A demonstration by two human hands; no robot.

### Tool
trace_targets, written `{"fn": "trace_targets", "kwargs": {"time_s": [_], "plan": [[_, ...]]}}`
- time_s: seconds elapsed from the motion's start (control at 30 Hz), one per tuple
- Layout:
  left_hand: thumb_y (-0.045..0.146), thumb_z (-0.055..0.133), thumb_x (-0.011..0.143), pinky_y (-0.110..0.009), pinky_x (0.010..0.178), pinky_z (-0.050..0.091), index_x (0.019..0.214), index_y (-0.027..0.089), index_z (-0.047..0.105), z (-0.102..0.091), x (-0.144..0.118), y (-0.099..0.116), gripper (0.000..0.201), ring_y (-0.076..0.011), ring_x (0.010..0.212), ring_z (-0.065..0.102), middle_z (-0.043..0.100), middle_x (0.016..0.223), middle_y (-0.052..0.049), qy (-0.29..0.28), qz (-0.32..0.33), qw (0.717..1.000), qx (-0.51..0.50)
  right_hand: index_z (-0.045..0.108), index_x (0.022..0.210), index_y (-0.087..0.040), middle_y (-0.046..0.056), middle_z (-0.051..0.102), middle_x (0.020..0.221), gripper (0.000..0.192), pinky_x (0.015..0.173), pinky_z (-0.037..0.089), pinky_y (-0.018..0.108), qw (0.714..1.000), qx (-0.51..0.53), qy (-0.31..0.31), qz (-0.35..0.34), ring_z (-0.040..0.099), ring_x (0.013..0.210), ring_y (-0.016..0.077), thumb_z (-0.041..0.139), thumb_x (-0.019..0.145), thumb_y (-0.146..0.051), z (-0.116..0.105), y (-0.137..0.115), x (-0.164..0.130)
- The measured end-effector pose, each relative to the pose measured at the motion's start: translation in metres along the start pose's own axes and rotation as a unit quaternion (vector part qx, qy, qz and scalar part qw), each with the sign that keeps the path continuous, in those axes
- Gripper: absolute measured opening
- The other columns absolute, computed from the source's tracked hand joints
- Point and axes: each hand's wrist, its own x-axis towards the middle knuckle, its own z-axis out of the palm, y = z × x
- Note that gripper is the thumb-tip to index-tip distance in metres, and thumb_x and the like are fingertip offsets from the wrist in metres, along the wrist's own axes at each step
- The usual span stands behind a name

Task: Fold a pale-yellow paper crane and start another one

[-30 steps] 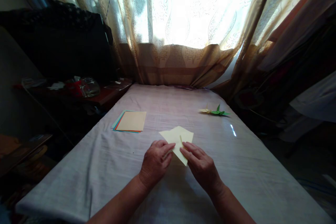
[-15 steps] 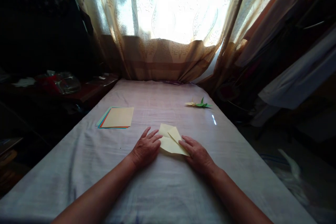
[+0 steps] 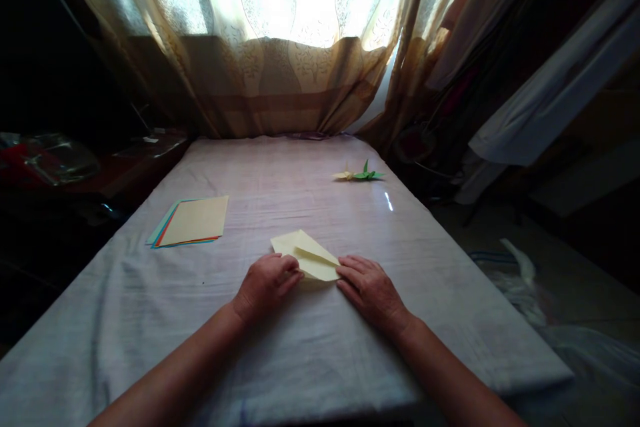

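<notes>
On the far left we see a dark side table (image 3: 125,173) with a crumpled clear bag (image 3: 55,157) on it, just beside the cloth-covered table (image 3: 300,360). On the cloth, left of centre, lies a stack of coloured sheets (image 3: 193,221), a tan one on top with blue and orange edges showing beneath; it is well apart from our hands.

Our left hand (image 3: 265,283) rests palm down on the cloth with its fingers half curled, the fingertips (image 3: 293,271) pressing on the near left edge of the pale yellow paper (image 3: 305,255). It grips nothing; it only pushes down. The paper lies flat on the cloth near the table's middle, between our two hands, partly folded so that a flap overlaps its body along a slanted crease.

Our right hand (image 3: 370,290) lies flat too, fingers stretched and close together, their tips touching the paper's near right corner. It also pins rather than clasps.

Farther back and to the right, near the table's far edge, sit two small folded figures, a yellow one (image 3: 344,175) and a green one (image 3: 369,174), touching or nearly so. Behind everything hang sunlit patterned curtains (image 3: 280,47).
</notes>
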Motion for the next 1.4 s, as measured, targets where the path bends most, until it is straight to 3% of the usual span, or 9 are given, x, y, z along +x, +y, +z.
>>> {"fn": "trace_targets", "kwargs": {"time_s": [0.17,0.3,0.43,0.6,0.67,0.83,1.0,1.13,1.4], "plan": [[0.038,0.052,0.088,-0.022,0.061,0.043,0.081,0.022,0.057,0.008,0.001,-0.013,0.019,-0.0127,0.061,0.059,0.064,0.068,0.003,0.016,-0.144,0.982,-0.121,0.073,0.096,-0.025,0.005,0.072,0.111,0.020,0.095,0.045,0.037,0.998,0.056,0.034,0.005,0.062,0.106,0.0204,0.053,0.093,-0.026,0.001,0.005,0.002],[0.039,0.053,0.087,-0.021,0.059,0.040,0.079,0.022,0.056,0.013,0.007,-0.014,0.019,-0.0116,0.058,0.057,0.062,0.064,0.005,0.005,-0.168,0.979,-0.119,0.070,0.082,-0.024,0.004,0.073,0.101,0.014,0.090,0.045,0.035,0.990,0.123,0.048,0.059,0.063,0.098,0.0194,0.059,0.089,-0.027,-0.001,0.004,0.004],[0.041,0.053,0.087,-0.022,0.058,0.040,0.081,0.023,0.057,0.014,0.015,-0.016,0.020,-0.0123,0.056,0.057,0.061,0.063,0.005,0.001,-0.181,0.980,-0.082,0.069,0.087,-0.023,0.004,0.071,0.096,0.011,0.086,0.044,0.033,0.988,0.104,0.042,0.104,0.062,0.093,0.0193,0.058,0.089,-0.026,-0.002,0.000,0.006],[0.036,0.055,0.088,-0.022,0.058,0.044,0.107,0.025,0.057,0.016,0.019,-0.020,0.023,-0.0128,0.056,0.061,0.065,0.068,0.006,-0.002,-0.195,0.978,-0.075,0.071,0.088,-0.024,0.003,0.068,0.088,0.016,0.078,0.042,0.030,0.992,0.059,0.020,0.110,0.060,0.084,0.0183,0.056,0.091,-0.027,-0.002,-0.001,0.007],[0.035,0.057,0.088,-0.024,0.063,0.048,0.114,0.025,0.056,0.017,0.018,-0.021,0.028,-0.0139,0.062,0.062,0.067,0.077,0.003,0.022,-0.173,0.984,-0.047,0.071,0.084,-0.024,0.003,0.067,0.084,0.018,0.076,0.041,0.029,0.991,0.066,0.020,0.119,0.059,0.081,0.0177,0.055,0.092,-0.028,-0.003,-0.002,0.008],[0.027,0.054,0.092,-0.041,0.094,0.047,0.104,0.024,0.067,0.017,0.010,-0.011,0.018,-0.0264,0.109,0.059,0.064,0.118,-0.009,0.092,-0.017,0.992,0.085,0.070,0.079,-0.024,0.002,0.066,0.079,0.021,0.074,0.037,0.030,0.985,0.079,0.029,0.150,0.057,0.079,0.0178,0.055,0.092,-0.030,-0.002,-0.005,0.009],[0.021,0.046,0.097,-0.046,0.110,0.036,0.126,0.023,0.061,0.028,0.000,0.016,0.033,-0.0261,0.125,0.052,0.064,0.129,-0.008,-0.008,0.101,0.990,0.095,0.069,0.078,-0.023,0.002,0.066,0.078,0.023,0.073,0.035,0.030,0.986,0.062,0.030,0.155,0.057,0.077,0.0179,0.053,0.093,-0.033,-0.001,-0.007,0.010],[0.037,0.042,0.099,-0.046,0.115,0.031,0.141,0.018,0.048,0.037,-0.004,0.028,0.046,-0.0271,0.136,0.042,0.052,0.143,-0.010,-0.072,0.122,0.987,0.081,0.067,0.078,-0.023,0.003,0.067,0.079,0.024,0.076,0.036,0.030,0.985,0.061,0.032,0.159,0.058,0.078,0.0180,0.052,0.093,-0.033,-0.001,-0.008,0.010],[0.049,0.042,0.098,-0.046,0.118,0.024,0.147,0.014,0.038,0.037,-0.004,0.023,0.061,-0.0278,0.143,0.032,0.041,0.152,-0.010,-0.121,0.144,0.977,0.098,0.067,0.083,-0.023,0.002,0.068,0.081,0.017,0.076,0.037,0.030,0.986,0.077,0.040,0.140,0.059,0.079,0.0177,0.053,0.091,-0.023,-0.004,-0.006,0.008]]}}
